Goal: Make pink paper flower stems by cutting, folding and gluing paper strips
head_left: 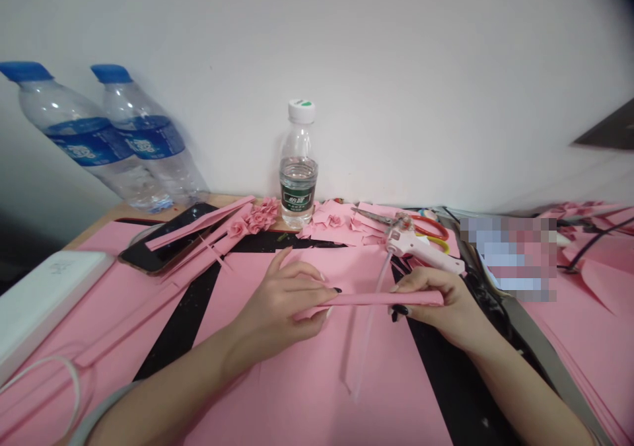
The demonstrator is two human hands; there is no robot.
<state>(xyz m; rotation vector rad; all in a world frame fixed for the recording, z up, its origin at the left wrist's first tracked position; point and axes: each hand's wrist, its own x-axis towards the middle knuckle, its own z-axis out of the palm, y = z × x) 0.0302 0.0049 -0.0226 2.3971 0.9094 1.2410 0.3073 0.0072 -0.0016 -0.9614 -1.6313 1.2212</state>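
A narrow rolled tube of pink paper (366, 298) lies level between my two hands, above a large pink sheet (317, 380). My left hand (287, 294) pinches its left end, thumb below and fingers on top. My right hand (440, 304) is closed around the right end, with the tube's tip showing past the fingers. Just behind my right hand rests a pale pink glue gun (421, 251), a clear glue stick (371, 327) trailing from it toward me. Scissors (430, 228) with red and yellow handles lie behind the glue gun.
Pink paper flowers (257, 218) and strips lie at the left near a phone (173, 241). A half-full water bottle (298, 175) stands by the wall, with two large bottles (148, 142) leaning at the left. A white box (49, 300) sits at the left edge. Pink paper (589, 340) is stacked at the right.
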